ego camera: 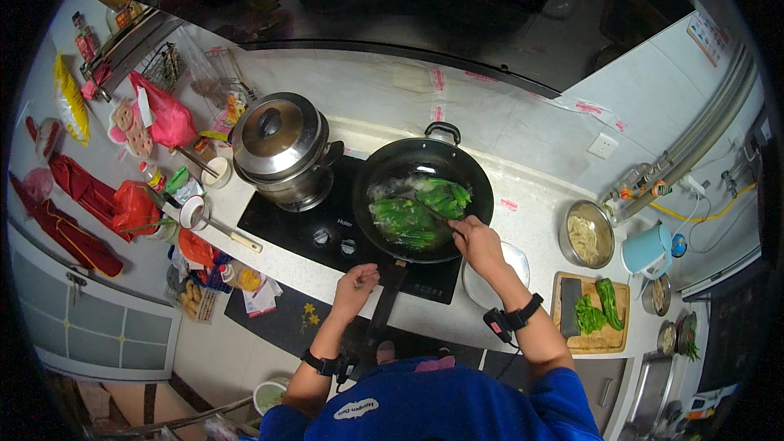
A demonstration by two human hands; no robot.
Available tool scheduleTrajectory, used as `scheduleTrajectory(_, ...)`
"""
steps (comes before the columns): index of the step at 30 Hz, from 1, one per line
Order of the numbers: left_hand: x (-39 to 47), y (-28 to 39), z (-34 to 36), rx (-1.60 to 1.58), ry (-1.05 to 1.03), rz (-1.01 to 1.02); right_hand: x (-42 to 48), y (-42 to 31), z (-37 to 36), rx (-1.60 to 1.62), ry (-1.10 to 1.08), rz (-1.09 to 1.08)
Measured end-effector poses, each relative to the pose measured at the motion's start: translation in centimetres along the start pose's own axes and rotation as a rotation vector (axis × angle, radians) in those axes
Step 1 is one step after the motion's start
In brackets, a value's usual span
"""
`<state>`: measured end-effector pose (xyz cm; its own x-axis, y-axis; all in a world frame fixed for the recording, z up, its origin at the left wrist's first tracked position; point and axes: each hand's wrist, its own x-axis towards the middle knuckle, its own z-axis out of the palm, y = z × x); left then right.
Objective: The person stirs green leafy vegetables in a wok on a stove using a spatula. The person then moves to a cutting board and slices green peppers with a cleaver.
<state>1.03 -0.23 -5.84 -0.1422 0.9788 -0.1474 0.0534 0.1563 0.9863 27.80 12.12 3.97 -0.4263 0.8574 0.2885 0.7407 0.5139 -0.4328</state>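
Observation:
Over the right half of a black wok is my right hand, shut on a thin dark utensil. Its lower end goes in among green leafy vegetables, which sit in bubbling liquid in two clumps; I cannot tell the utensil's exact kind. My left hand hovers near the front edge of the counter, left of the wok's long dark handle and apart from it. Its fingers are loosely curled, and nothing shows in them. The wok stands on a black glass cooktop made by Haier.
A lidded steel steamer pot stands left of the wok. A white plate lies beneath my right forearm. Further right are a steel bowl of pale strips and a cutting board with a cleaver and green peppers. A range hood hangs above.

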Motion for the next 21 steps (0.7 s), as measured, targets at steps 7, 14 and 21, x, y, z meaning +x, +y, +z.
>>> scheduleTrajectory(7,0.2,0.9,0.5,-0.036,-0.01,-0.056,-3.6,-0.6,-5.6,0.039,-0.011,0.041)
scheduleTrajectory(14,0.5,0.8,1.4,-0.023,-0.037,0.012,-3.4,3.7,-5.9,0.132,0.289,0.257)
scheduleTrajectory(21,0.6,0.6,1.5,-0.016,-0.038,-0.032,-3.4,5.5,-2.0,0.21,0.228,0.305)
